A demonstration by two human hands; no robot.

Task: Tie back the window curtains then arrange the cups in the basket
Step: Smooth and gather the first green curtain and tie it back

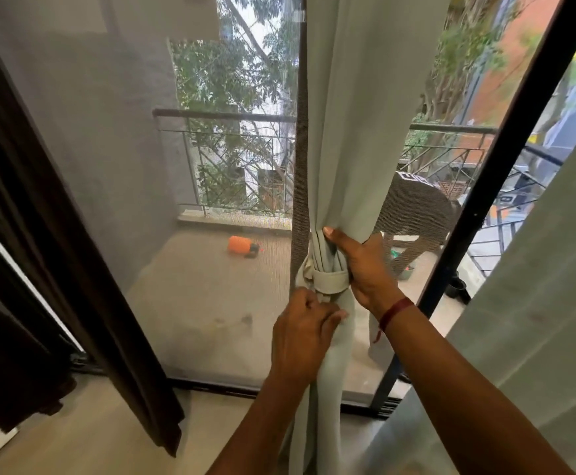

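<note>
1. The pale green curtain (344,132) is hanging down the centre of the frame. At mid-height it is bunching into a narrow column just right of the brown screen post (298,166).
2. The tie-back band (331,282) is wrapping round that bunch at centre frame, with its knot (305,274) sitting on the band's left side.
3. The right hand (358,265) is clamping the bunch just above and beside the band. The thumb is lying across the front folds and the fingers are going round behind.
4. The left hand (305,334) is sitting just below the knot at lower centre, fingers curled tight on the fabric and thumb pinching the curtain edge. I can't tell whether the band's loose end is in that grip too.
5. A red thread (394,311) is circling the right wrist.
6. A second pale curtain panel (536,303) is draping down the right edge of the frame, apart from the tied one.
7. A dark brown curtain (39,234) is hanging along the left side — its hem is reaching the floor at lower left.
8. Through the mesh screen (108,132), a balcony railing (231,115) is running across mid-frame. An orange object (242,245) is lying on the balcony floor left of the curtain, and a dark woven chair (416,207) is standing to its right.
9. A black door frame (506,166) is cutting diagonally from upper right to bottom centre.
</note>
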